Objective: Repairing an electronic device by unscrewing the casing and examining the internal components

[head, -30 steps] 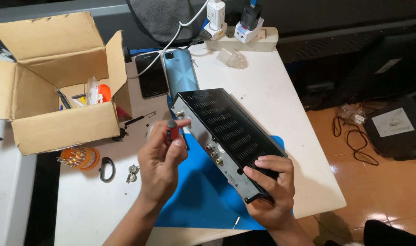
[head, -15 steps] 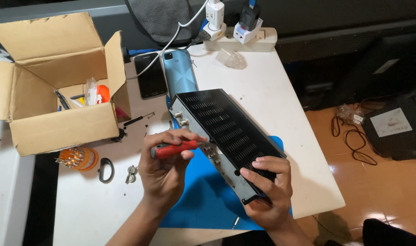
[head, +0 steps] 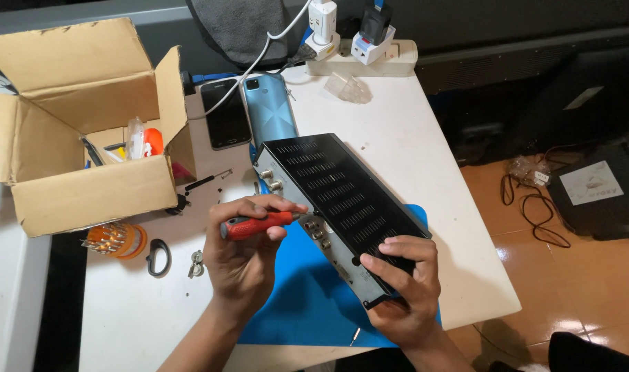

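The black set-top box [head: 342, 200] is the thing being worked on. It is tipped up on its edge above a blue mat [head: 307, 303] on the white worktop [head: 424, 138]. Its top is full of little slots, and its grey back side with round plugs faces the left.

The right hand [head: 404, 289] is at the near end of the box. Its fingers are wrapped round that end and hold the box up. The left hand [head: 242, 255] has its fingers closed round a red screwdriver [head: 256, 224]. The tip of the screwdriver points right, at the back side of the box, close to the plugs. I cannot tell if the tip sits in a screw.

The lid of the box is still on, so the box is not open yet. I think the work is near its start: the screws at the back are the job right now, and the lid comes after.

A tiny loose screw or bit [head: 354, 336] lies at the near edge of the mat. To the left are a small black ring [head: 158, 257], a set of orange screwdriver bits [head: 114, 239] and an open cardboard box [head: 80, 138] with small things inside. On the far side lie two phones [head: 249, 114], one black and one blue, and a white power strip [head: 361, 58] with chargers plugged in.
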